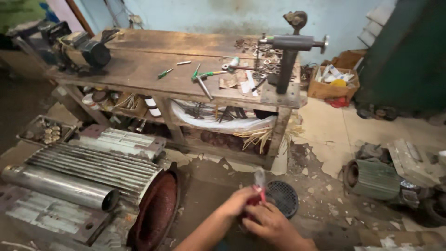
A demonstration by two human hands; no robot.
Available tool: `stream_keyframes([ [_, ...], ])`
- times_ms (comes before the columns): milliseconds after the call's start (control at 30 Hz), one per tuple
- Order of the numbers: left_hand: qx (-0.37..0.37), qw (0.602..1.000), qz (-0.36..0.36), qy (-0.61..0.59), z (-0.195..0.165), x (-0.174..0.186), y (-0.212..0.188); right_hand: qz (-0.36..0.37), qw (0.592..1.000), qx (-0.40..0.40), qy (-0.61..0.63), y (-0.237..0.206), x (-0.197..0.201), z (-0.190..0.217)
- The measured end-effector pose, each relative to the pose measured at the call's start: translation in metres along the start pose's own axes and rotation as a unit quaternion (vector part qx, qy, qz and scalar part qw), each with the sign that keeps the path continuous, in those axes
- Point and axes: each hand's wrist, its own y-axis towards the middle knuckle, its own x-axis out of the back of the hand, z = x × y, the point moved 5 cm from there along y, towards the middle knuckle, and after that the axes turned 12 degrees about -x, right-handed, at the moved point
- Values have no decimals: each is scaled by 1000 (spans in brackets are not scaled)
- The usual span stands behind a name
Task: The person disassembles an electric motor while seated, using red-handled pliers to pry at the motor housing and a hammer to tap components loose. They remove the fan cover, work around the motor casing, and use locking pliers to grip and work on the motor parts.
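Observation:
Both my hands meet low in the middle of the view, over the dirty floor. My left hand (236, 203) comes in from the lower left, and its fingers close around the red handles of a small tool (256, 194), likely pliers. My right hand (272, 225) sits just below and to the right, wrapped around the same red handles. The tool's pale metal tip (259, 177) points up and is blurred. What lies between the jaws cannot be made out.
A ribbed motor housing (100, 167) with a rusty open end (155, 214) lies left of my hands, beside a steel cylinder (55, 186). A black round grille (283, 197) lies on the floor. Behind stands a wooden workbench (153, 65) with green-handled screwdrivers (204, 74) and a dark press (288, 60). Another motor (371, 179) lies right.

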Motion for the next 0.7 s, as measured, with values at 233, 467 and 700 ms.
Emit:
stream_keyframes([
  [233,-106,969,-175,140,-129,201,112,61,954,-292,10,58,-79,-95],
  [467,-155,637,-342,673,-332,379,279,174,773,-609,-43,19,-177,-217],
  [700,-201,575,-357,708,-351,441,391,229,660,-714,-43,27,-219,-254],
])
